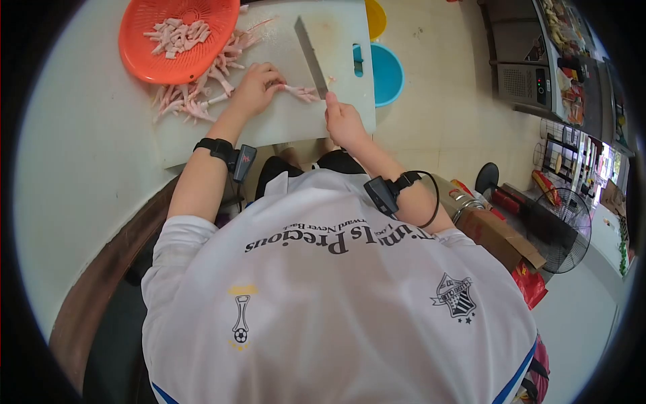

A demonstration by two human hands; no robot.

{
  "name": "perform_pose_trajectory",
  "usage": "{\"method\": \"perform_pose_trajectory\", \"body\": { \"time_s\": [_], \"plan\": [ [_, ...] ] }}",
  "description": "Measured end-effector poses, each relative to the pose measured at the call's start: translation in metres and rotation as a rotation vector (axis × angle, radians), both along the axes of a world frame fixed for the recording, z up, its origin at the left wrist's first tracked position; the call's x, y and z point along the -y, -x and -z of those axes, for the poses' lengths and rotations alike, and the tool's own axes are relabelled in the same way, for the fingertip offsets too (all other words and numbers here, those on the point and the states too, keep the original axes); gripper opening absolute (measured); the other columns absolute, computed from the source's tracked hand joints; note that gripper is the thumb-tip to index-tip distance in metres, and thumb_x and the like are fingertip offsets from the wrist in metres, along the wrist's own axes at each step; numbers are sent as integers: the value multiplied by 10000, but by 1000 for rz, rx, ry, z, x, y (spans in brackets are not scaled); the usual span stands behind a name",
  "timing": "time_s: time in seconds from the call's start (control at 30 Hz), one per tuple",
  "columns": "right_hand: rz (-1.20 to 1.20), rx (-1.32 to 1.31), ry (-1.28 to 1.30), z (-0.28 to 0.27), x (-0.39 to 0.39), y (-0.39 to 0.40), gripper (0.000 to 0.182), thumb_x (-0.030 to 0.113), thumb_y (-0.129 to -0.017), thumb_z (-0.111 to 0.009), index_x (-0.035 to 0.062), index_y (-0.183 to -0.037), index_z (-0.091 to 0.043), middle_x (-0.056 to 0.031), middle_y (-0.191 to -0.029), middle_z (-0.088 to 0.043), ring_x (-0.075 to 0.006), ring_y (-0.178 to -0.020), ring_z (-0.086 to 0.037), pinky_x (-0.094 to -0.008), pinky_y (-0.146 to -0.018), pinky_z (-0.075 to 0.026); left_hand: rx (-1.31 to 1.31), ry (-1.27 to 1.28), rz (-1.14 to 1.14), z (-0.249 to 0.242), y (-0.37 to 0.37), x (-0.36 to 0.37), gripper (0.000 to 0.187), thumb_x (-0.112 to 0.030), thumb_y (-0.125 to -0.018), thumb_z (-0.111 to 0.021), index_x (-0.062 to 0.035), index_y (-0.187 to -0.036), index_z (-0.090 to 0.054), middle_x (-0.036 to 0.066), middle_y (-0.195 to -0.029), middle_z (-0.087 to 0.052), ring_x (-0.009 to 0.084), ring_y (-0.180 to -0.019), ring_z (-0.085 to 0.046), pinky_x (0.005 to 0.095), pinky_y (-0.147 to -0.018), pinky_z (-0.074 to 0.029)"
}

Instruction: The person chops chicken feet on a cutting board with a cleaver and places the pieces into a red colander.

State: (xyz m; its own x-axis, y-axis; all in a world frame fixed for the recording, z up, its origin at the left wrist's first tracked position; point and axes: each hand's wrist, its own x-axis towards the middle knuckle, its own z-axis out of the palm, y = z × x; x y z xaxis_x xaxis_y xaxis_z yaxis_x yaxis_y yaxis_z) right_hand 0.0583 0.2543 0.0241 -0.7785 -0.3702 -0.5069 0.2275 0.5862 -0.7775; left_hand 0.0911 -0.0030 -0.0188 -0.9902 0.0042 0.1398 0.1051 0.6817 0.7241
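My left hand (257, 89) is closed on the leg end of a chicken foot (301, 92), whose toes point right across the white cutting board (269, 131). In my right hand (345, 123) is the handle of a cleaver (311, 57), its blade reaching up and away over the board, just right of the toes. Left of my left hand, a pile of chicken feet (195, 108) lies against an orange colander (178, 67). Inside the colander sit several cut pale pieces (176, 35).
Beyond the board's right edge, a blue basin (387, 75) and a yellow basin (375, 20) are lower down. A cardboard box (501, 236) and a fan (565, 229) stand to my right. A dark wooden edge (111, 269) curves along my left.
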Motion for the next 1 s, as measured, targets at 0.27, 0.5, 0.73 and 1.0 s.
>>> {"method": "perform_pose_trajectory", "body": {
  "time_s": [0.27,0.5,0.73,1.0],
  "plan": [
    [-10,104,-86,-20,-39,-20,696,525,-1071,-391,-29,-693,-575,-133,-583,-543,-265,-574,-567,-428,-596,-456,13,10,-41,-7,-11,-6,120,-77,-849,-724,-73,-969,-717,71,-1009,-623,297,-1005,-555,388,-900,-462],
    [80,203,93,-37,-42,18,617,598,-1062,-369,93,-722,-475,8,-555,-429,-102,-394,-375,-285,-372,-298,-20,47,-29,-12,17,-13,151,-117,-864,-727,-60,-999,-690,103,-1064,-610,302,-1033,-577,405,-903,-474],
    [-21,171,107,-22,-11,20,621,587,-1067,-366,89,-718,-488,5,-562,-440,-106,-409,-399,-281,-384,-318,352,-201,-292,-6,23,-17,274,-202,-837,-765,-14,-991,-638,111,-804,-672,271,-746,-653,381,-750,-536],
    [-10,-114,232,-39,23,17,679,525,-1072,-400,-12,-713,-610,-135,-620,-593,-256,-616,-592,-399,-629,-474,271,-319,-324,11,19,-16,238,-177,-825,-777,-8,-928,-644,92,-756,-650,199,-689,-601,339,-697,-515]
  ]
}}
